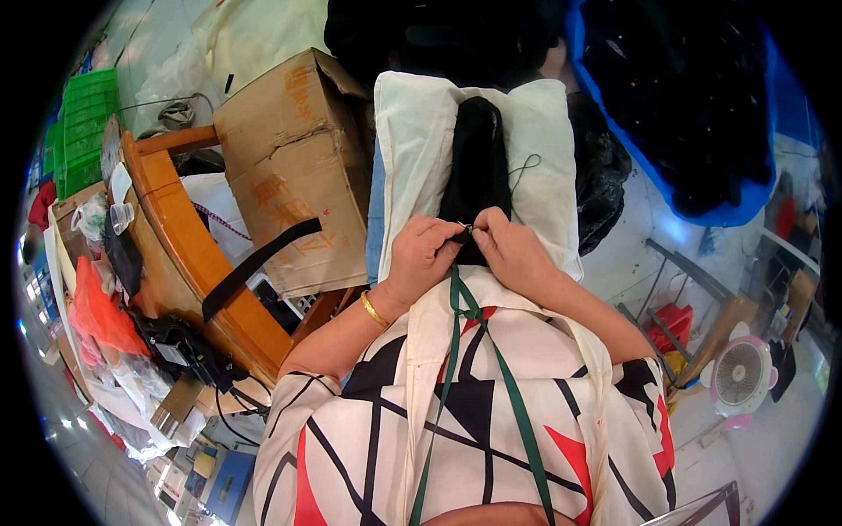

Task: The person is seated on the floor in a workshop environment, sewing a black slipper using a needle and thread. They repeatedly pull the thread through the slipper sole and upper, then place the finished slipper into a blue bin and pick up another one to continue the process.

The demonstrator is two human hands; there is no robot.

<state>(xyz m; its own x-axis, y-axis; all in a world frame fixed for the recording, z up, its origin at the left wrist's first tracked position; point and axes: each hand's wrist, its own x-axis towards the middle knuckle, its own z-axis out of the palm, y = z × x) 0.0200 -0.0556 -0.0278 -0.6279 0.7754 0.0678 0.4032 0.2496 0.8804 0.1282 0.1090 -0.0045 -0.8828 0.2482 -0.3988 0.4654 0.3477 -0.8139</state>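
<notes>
A long black fabric piece [478, 145] with a rounded far end lies on a white cloth-covered pad [412, 131] in front of me. At its near end, my left hand [423, 256] is closed, thumb and forefinger pinching the black fabric's edge. Close against it, my right hand [511, 252] is closed too, its fingertips pinched together. A tiny shiny bit shows between the two sets of fingertips, too small to name. To the right of the fabric, a thin dark thread [524, 167] loops over the white cloth.
A cardboard box [294, 175] stands left of the pad, beside a wooden frame [197, 237] with a black strip [259, 267] across it. Green crates [88, 123] are far left. At right are a blue-edged bag [732, 206] of dark material and a fan [739, 375].
</notes>
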